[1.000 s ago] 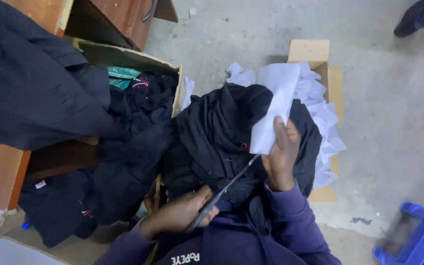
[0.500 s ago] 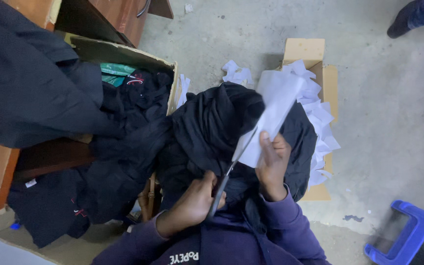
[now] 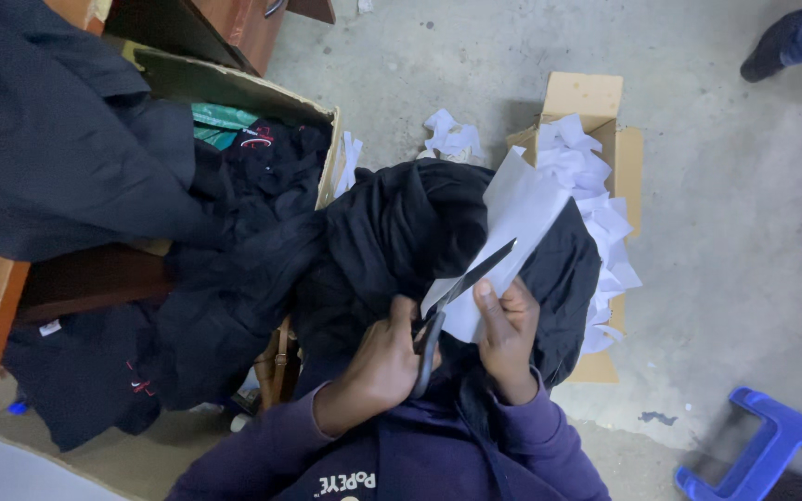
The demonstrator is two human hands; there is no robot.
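Head view shows my left hand (image 3: pixel 378 366) has swung the scissors (image 3: pixel 457 297) up into the white paper (image 3: pixel 522 223), blades seemingly parted mid-cut, while my right hand (image 3: pixel 505 336) fingers pinch the sheet's lower edge above the dark garment (image 3: pixel 392 241).

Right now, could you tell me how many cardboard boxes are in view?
2. One large cardboard box at the left holds dark clothes; a smaller cardboard box at the upper right holds white paper scraps. Others may be hidden under the garments.
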